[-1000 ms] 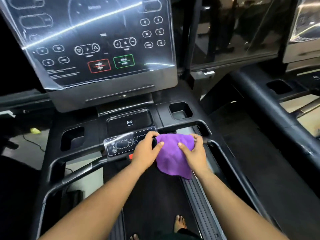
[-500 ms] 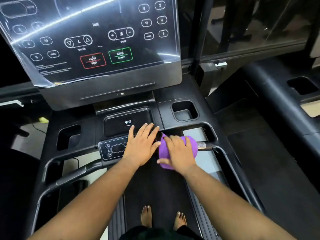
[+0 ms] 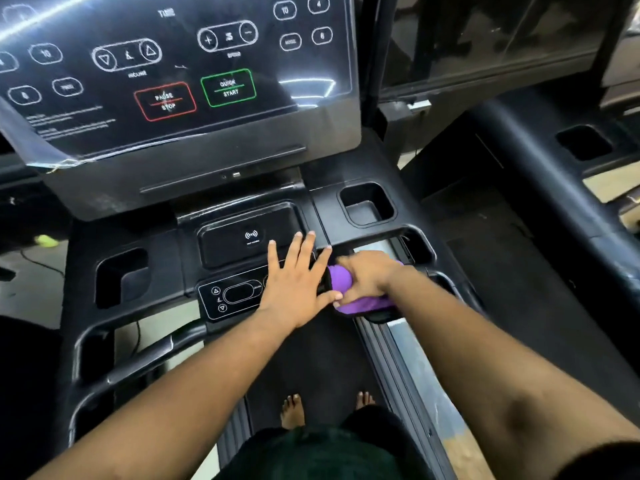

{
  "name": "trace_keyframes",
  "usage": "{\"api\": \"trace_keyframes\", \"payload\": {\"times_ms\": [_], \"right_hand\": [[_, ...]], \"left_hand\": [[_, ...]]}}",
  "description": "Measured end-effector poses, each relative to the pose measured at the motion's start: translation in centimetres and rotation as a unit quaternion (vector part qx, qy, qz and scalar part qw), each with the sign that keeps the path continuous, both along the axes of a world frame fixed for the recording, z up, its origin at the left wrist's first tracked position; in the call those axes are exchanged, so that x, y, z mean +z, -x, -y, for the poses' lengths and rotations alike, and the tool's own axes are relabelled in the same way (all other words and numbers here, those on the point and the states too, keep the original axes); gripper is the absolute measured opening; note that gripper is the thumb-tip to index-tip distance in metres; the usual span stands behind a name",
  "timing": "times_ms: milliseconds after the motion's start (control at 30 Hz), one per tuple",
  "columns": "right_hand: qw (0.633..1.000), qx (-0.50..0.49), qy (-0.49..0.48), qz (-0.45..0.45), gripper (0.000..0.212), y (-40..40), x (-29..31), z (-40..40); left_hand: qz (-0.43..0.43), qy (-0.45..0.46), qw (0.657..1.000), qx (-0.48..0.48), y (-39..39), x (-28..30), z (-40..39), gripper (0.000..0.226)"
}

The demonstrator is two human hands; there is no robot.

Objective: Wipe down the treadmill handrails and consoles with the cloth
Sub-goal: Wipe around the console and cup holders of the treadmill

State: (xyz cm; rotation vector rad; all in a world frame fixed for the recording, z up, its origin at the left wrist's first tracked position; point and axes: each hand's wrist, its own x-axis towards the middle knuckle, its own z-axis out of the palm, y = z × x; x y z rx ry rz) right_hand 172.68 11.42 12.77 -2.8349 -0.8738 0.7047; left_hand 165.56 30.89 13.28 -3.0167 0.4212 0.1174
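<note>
A purple cloth (image 3: 341, 280) is bunched around the right half of the treadmill's front handrail, and my right hand (image 3: 367, 277) is closed over it. My left hand (image 3: 296, 282) lies flat with fingers spread on the small control panel (image 3: 230, 294) beside it, its thumb touching the cloth. The left half of the handrail (image 3: 152, 356) is bare. Above stands the big console screen (image 3: 166, 74) with red PAUSE/STOP and green QUICK START buttons under a peeling plastic film.
Two cup holders sit in the console tray, left (image 3: 121, 275) and right (image 3: 367, 204), with a phone pad (image 3: 247, 237) between them. My bare feet (image 3: 292, 408) stand on the belt. A neighbouring treadmill's arm (image 3: 540, 174) runs along the right.
The cloth went from hanging spread between both hands to bunched on the handrail under my right hand. My left hand let go and now lies flat on the control panel.
</note>
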Motion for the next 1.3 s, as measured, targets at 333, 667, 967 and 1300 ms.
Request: {"api": "trace_keyframes", "payload": {"times_ms": [333, 667, 967, 1300], "right_hand": [[0.998, 0.008, -0.034, 0.058, 0.066, 0.4, -1.6, 2.4], [0.994, -0.013, -0.036, 0.107, 0.069, 0.8, -3.2, 5.3], [0.968, -0.077, -0.061, 0.230, 0.080, 3.9, -6.3, 6.9], [0.974, -0.142, -0.053, 0.167, 0.079, 3.2, -5.2, 8.1]], "left_hand": [[0.017, -0.039, 0.998, 0.035, 0.0, -0.1, 1.5, 0.101], [-0.017, -0.162, 0.986, -0.045, 0.2, 0.2, 3.9, 0.109], [-0.036, -0.215, 0.974, -0.055, -0.2, 0.9, 4.5, 0.112], [-0.052, -0.218, 0.974, -0.040, 0.3, 1.3, 4.9, 0.113]]}}
